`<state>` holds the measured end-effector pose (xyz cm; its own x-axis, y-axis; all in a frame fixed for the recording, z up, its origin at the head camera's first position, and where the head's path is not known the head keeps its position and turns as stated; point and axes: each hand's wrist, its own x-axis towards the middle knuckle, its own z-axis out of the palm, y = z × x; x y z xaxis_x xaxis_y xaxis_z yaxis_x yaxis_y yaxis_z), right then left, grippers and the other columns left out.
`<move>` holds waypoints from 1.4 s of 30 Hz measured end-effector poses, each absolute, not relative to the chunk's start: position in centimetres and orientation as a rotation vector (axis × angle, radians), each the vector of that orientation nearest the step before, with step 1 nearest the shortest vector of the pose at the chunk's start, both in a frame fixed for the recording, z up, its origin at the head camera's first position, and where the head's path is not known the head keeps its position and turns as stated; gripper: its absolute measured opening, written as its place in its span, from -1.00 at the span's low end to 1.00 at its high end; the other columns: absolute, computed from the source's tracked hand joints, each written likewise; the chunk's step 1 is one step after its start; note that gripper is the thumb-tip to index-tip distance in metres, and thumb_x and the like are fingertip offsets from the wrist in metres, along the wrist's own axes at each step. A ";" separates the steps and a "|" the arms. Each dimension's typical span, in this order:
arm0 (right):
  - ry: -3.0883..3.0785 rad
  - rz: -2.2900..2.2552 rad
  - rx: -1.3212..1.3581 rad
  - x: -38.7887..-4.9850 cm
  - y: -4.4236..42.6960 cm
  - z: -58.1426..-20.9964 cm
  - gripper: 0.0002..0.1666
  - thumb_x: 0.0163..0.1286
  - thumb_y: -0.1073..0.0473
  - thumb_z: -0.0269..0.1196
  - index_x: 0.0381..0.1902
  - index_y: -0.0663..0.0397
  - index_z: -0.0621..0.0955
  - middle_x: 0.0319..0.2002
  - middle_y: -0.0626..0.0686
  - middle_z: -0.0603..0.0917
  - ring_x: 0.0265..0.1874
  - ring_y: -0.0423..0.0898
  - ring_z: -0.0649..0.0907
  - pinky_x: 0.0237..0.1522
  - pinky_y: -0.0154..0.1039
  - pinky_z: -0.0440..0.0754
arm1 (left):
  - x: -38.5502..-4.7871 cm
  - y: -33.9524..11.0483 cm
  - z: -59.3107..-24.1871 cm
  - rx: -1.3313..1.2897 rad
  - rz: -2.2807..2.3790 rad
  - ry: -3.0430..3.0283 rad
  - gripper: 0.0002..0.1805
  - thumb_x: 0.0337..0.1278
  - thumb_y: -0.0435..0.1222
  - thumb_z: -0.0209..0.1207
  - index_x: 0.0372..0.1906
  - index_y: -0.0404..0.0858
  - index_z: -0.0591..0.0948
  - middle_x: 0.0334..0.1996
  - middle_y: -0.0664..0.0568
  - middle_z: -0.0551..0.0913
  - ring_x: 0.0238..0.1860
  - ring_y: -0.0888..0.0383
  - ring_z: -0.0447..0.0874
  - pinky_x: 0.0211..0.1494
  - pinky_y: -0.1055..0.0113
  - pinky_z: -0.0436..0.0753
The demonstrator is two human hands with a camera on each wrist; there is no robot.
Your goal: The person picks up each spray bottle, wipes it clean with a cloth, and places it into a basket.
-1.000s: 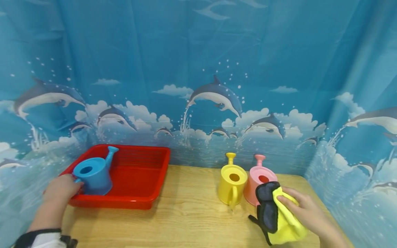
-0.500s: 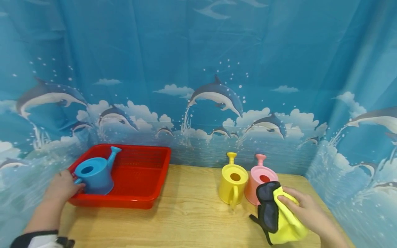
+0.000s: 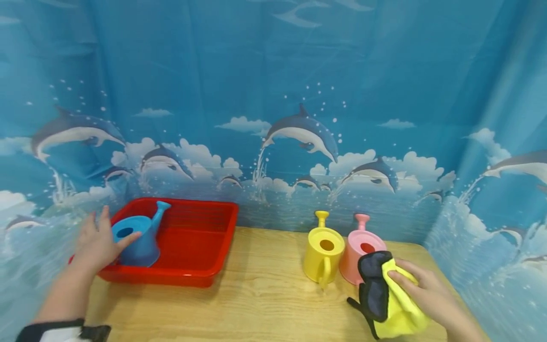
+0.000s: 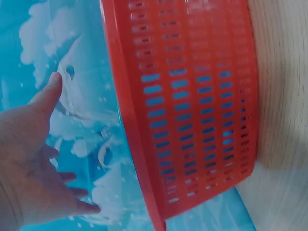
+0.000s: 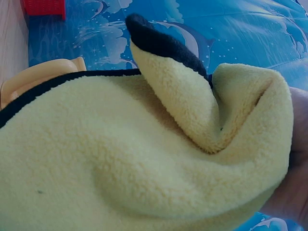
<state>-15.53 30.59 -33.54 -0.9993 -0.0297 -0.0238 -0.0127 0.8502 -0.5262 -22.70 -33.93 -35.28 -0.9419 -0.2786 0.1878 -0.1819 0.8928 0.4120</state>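
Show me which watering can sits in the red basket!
The blue watering can; the yellow one and the pink one stand outside, on the table.

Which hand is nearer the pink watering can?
Right. The right hand grips the yellow cloth close by, to the right and on the near side of the pink watering can; the left hand is far to its left, by the red basket.

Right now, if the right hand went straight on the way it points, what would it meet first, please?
Past the cloth it holds, the right hand would probably meet the pink can first; the cloth overlaps it in the head view, though any gap in depth is unclear.
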 end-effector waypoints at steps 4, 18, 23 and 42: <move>2.965 -0.811 0.016 -15.5 31.0 -33.3 -0.17 0.49 -0.27 -0.06 0.38 0.31 0.28 0.34 0.45 0.28 0.26 0.50 0.29 -0.03 0.30 0.50 | -22.9 -31.8 -35.0 0.220 -0.573 -2.776 0.24 0.14 0.24 0.13 0.46 -0.48 -0.31 0.33 -0.66 -0.24 0.33 -0.61 -0.26 0.21 -0.53 0.00; 2.943 -0.811 0.034 -15.6 31.0 -33.2 -0.13 0.47 -0.31 -0.07 0.39 0.31 0.27 0.35 0.45 0.27 0.27 0.50 0.28 -0.02 0.30 0.50 | -22.6 -23.4 -34.5 -0.112 -0.691 -2.823 0.14 0.19 0.19 0.13 0.51 -0.33 -0.25 0.44 -0.48 -0.22 0.40 -0.50 -0.24 0.28 -0.46 0.06; 2.968 -0.854 0.011 -15.5 31.2 -33.2 -0.16 0.49 -0.26 -0.06 0.38 0.35 0.27 0.34 0.46 0.27 0.28 0.50 0.26 0.02 0.32 0.47 | -22.1 -20.3 -34.5 -0.164 -0.705 -2.805 0.08 0.18 0.12 0.19 0.52 -0.29 -0.17 0.46 -0.42 -0.15 0.43 -0.45 -0.21 0.30 -0.43 0.08; 2.985 -0.831 0.005 -15.6 31.3 -33.3 -0.16 0.49 -0.26 -0.06 0.37 0.35 0.28 0.35 0.45 0.26 0.28 0.51 0.25 0.02 0.33 0.45 | -20.9 -10.1 -36.6 -0.449 -0.772 -2.856 -0.06 0.20 0.12 0.16 0.54 -0.01 -0.05 0.55 -0.13 -0.16 0.53 -0.25 -0.25 0.46 -0.28 -0.05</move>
<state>-15.65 31.29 -33.31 -0.9991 -0.0084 -0.0425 0.0148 0.8563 -0.5162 -20.87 -10.06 -36.60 -0.9441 0.2466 0.2189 0.3233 0.8230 0.4672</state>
